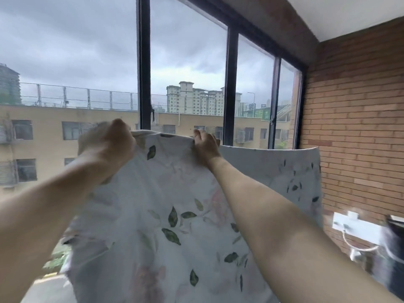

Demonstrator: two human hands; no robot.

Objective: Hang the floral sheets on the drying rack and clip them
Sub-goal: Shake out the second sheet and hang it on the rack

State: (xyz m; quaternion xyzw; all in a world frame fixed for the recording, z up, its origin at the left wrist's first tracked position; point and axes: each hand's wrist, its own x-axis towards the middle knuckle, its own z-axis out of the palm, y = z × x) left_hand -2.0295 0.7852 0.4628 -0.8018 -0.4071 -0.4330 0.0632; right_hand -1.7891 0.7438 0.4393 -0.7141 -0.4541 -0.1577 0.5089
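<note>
From my remote seat I see, at far left, a tan building (pixel 65 132) beyond the glass under a grey, overcast sky. Near the left edge a bare forearm rises to the left hand (pixel 109 143), motion-blurred, its grip curled closed over the top edge of the floral sheet (pixel 166 215); fingers fold over the hem with the thumb side toward me. The sheet, white with green leaves and faint pink blooms, hangs from both hands and falls out of the bottom of the view, held up in front of the window (pixel 188 62) with its dark frame. At centre right, the right hand (pixel 205 145) pinches the same top edge, fingers bunched tightly on a gathered fold of cloth, the hem stretched fairly taut between the two hands. Farther right and behind the right forearm, a second floral sheet (pixel 284 171) hangs with its top edge draped level; I cannot tell what it hangs on, as the support is hidden by the cloth. Tall pale apartment blocks (pixel 194 97) stand in the distance through the middle pane. At right, a brick wall (pixel 354 119) closes the balcony, with a white fitting (pixel 354 226) and a blurred dark object low in the right corner.
</note>
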